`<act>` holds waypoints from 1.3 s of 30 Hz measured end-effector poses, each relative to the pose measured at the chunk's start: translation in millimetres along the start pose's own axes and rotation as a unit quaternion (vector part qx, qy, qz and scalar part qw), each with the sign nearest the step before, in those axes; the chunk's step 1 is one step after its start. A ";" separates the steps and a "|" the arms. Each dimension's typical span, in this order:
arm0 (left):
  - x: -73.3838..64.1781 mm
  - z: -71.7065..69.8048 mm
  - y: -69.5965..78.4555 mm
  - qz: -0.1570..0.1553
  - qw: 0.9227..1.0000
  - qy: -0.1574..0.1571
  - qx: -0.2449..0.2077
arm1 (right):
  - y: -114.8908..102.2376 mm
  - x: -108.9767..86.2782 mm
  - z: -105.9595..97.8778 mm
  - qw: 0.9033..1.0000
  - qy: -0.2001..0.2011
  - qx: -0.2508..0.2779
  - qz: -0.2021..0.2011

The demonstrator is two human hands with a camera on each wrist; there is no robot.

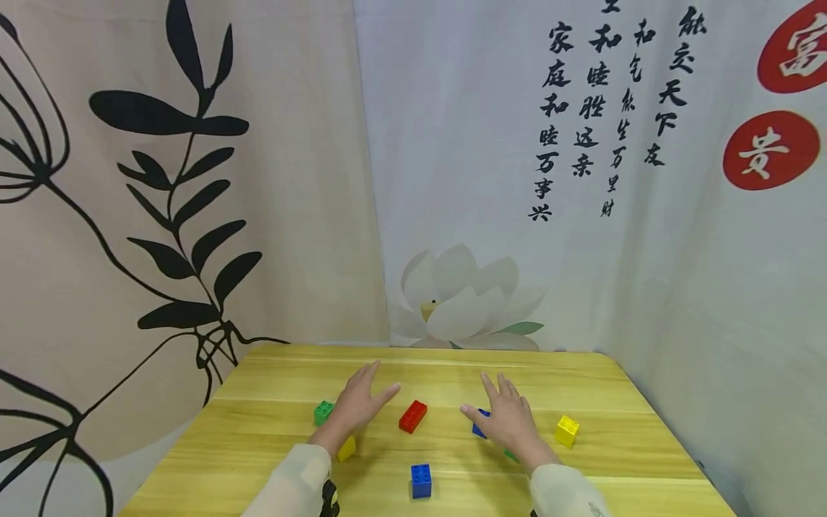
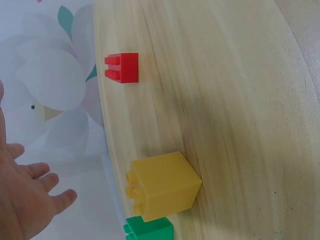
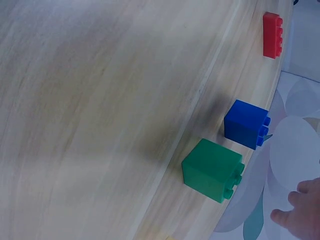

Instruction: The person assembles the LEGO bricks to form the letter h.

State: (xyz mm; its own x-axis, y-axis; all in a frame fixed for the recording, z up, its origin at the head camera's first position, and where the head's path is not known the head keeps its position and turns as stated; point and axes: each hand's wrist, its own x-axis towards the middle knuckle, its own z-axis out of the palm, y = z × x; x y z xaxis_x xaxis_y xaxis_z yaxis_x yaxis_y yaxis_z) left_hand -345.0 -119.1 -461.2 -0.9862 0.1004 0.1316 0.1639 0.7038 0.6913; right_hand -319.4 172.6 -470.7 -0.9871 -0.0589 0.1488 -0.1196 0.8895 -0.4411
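Observation:
My left hand (image 1: 360, 402) hovers over the table's left part, fingers spread and holding nothing. Below its wrist sits a yellow brick (image 2: 165, 182), with a green brick (image 1: 323, 412) just beyond to the left. My right hand (image 1: 507, 416) is held above the right part, fingers extended and nothing in them. It partly covers a blue brick (image 3: 245, 124) and a second green brick (image 3: 212, 170) in the head view. Between the hands lies a longer red brick (image 1: 413, 416). Nearer the front stands another blue brick (image 1: 421, 481).
Another yellow brick (image 1: 566, 431) rests on the wooden table (image 1: 620, 388), right of my right hand. Behind the table's far edge hangs a printed curtain (image 1: 310, 179) with leaves, a lotus and writing.

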 end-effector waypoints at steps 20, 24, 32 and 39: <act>1.1 -13.2 -9.9 -0.032 0.993 0.025 -0.107 | -12.1 -6.1 0.5 0.996 0.016 0.088 -0.010; 0.2 -14.3 -11.9 -0.034 0.992 0.025 -0.121 | -14.3 -6.4 2.1 0.994 0.016 0.109 -0.007; -3.0 -17.1 -13.6 -0.028 0.991 0.029 -0.126 | -16.8 -6.3 8.6 0.988 0.021 0.155 -0.010; -9.5 -21.6 -16.9 -0.023 0.992 0.030 -0.123 | -22.1 -11.4 8.2 0.980 0.013 0.198 0.004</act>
State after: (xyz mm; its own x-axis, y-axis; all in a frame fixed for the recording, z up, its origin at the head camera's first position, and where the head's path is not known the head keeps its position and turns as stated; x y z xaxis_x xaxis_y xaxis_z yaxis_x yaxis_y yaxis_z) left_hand -337.8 -147.2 -458.8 -0.9909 0.0240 0.1328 0.1262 0.5129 0.8491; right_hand -306.4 149.9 -470.0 -0.9857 -0.0371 0.1641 -0.1492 0.6438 -0.7505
